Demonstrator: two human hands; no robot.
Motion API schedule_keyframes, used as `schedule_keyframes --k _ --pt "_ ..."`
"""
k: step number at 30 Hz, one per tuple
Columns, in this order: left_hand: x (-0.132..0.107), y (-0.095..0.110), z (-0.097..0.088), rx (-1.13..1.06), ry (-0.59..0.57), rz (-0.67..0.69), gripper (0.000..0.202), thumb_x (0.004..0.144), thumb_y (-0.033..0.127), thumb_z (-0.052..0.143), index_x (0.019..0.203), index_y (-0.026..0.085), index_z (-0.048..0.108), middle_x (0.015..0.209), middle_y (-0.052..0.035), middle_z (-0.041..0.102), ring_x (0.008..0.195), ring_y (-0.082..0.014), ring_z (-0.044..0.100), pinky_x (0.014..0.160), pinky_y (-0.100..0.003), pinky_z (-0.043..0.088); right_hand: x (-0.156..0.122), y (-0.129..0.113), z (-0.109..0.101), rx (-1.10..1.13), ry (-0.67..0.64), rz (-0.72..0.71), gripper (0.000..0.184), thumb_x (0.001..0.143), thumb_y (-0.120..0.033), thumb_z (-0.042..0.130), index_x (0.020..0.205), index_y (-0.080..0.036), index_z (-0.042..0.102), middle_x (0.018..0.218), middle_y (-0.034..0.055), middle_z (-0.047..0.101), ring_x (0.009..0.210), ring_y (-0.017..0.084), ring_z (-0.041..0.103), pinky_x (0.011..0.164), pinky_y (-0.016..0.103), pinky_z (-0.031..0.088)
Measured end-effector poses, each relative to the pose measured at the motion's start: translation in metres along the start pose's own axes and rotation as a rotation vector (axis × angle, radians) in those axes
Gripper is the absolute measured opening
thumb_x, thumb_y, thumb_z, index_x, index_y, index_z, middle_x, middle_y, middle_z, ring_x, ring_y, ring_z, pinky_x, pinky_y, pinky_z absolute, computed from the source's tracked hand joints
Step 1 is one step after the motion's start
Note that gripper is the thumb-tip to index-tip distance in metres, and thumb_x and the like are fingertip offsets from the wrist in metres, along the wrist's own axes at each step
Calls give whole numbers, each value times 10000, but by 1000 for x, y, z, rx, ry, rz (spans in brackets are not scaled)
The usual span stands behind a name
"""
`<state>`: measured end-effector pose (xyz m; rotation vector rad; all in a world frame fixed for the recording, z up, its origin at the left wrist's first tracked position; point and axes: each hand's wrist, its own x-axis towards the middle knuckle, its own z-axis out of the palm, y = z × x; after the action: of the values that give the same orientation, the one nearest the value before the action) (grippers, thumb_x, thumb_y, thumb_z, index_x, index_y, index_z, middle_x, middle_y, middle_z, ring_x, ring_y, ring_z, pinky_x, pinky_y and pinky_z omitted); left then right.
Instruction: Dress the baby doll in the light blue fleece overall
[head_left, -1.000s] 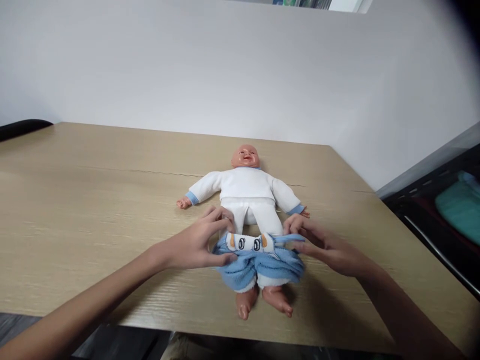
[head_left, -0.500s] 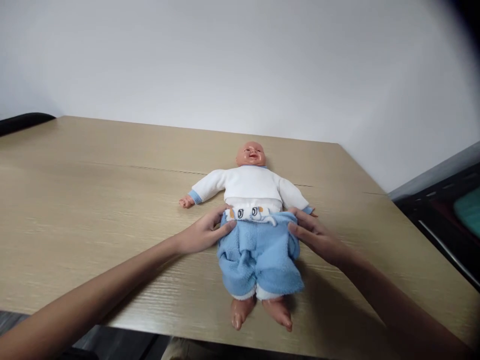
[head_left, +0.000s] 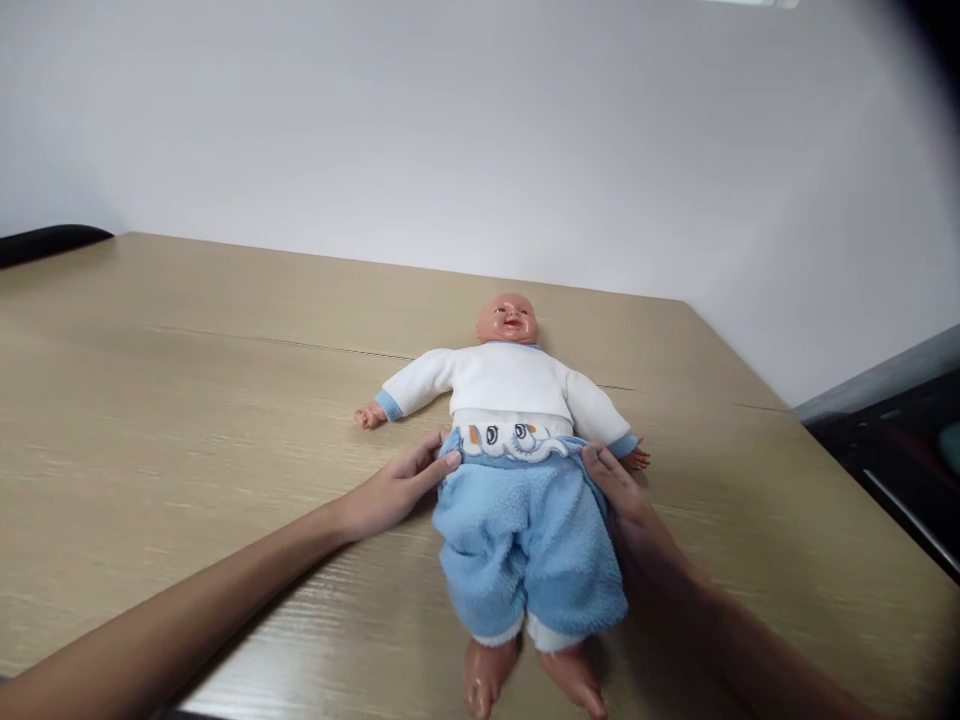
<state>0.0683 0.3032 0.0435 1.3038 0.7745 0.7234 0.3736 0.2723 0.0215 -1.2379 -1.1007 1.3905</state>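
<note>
A baby doll (head_left: 508, 378) in a white top lies on its back on the wooden table (head_left: 187, 400), head away from me. Fluffy light blue trousers (head_left: 525, 540) with an elephant waistband cover its legs up to the waist. My left hand (head_left: 394, 488) pinches the waistband at the doll's right hip. My right hand (head_left: 626, 505) grips the trousers' other side at the waist, fingers pressed along the cloth. The doll's bare feet stick out at the near table edge.
A white wall stands close behind the table. A dark chair back (head_left: 45, 243) shows at the far left. To the right of the table is a dark rack or shelf (head_left: 892, 460).
The blue trousers went from bunched at the doll's knees up to its waist, both hands pulling them away from me. The doll has slid slightly nearer and right.
</note>
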Motion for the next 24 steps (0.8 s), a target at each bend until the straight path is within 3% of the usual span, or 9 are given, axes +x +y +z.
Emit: schedule_keyframes --k 3,8,13,17,20,22,24 --pt "5 -8 3 -133 62 -55 454 1010 669 719 1182 257 635 1094 -49 714 1031 -242 680 982 -408 554 -1 -2 4 130 76 114 518 902 -726 802 1179 -305 682 1037 39 800 985 306 772 839 421 654" --pt "6 -2 3 -143 121 -73 464 982 657 761 1127 230 651 977 -23 686 869 -195 635 822 -329 516 1 -10 -1 76 -10 62 467 905 -698 826 1057 -274 700 924 5 705 819 207 648 740 316 562" --pt "6 17 -9 162 246 75 463 987 640 761 971 186 672 884 -2 582 828 -165 523 718 -280 394 4 -15 -16 -210 -18 -150 412 979 -632 782 953 -239 658 798 -23 529 721 157 483 617 277 402" --pt "18 27 -15 320 291 201 426 1047 618 683 1022 193 649 892 4 559 826 -164 494 733 -296 397 8 -31 -11 -389 -25 -312 369 1058 -575 691 905 -248 618 792 -25 491 714 163 445 616 301 367" --pt "38 36 -14 347 321 276 412 1075 618 624 1091 206 621 955 -8 596 864 -174 524 781 -310 432 22 -51 0 -373 -52 -317 318 1046 -562 692 950 -260 668 875 -2 587 819 197 549 727 314 465" --pt "53 42 -15 354 332 279 419 1060 621 633 1112 205 618 1006 -23 627 919 -188 555 822 -319 445 39 -58 4 -308 -54 -269 274 1001 -549 737 1031 -277 724 1040 24 703 1034 252 644 932 352 530" --pt "64 43 -18 350 342 250 443 1032 635 652 1107 199 627 1033 -33 644 957 -200 573 854 -324 446 59 -55 2 -245 -11 -200 295 941 -551 784 1075 -290 752 1201 44 759 1267 319 640 1139 435 498"
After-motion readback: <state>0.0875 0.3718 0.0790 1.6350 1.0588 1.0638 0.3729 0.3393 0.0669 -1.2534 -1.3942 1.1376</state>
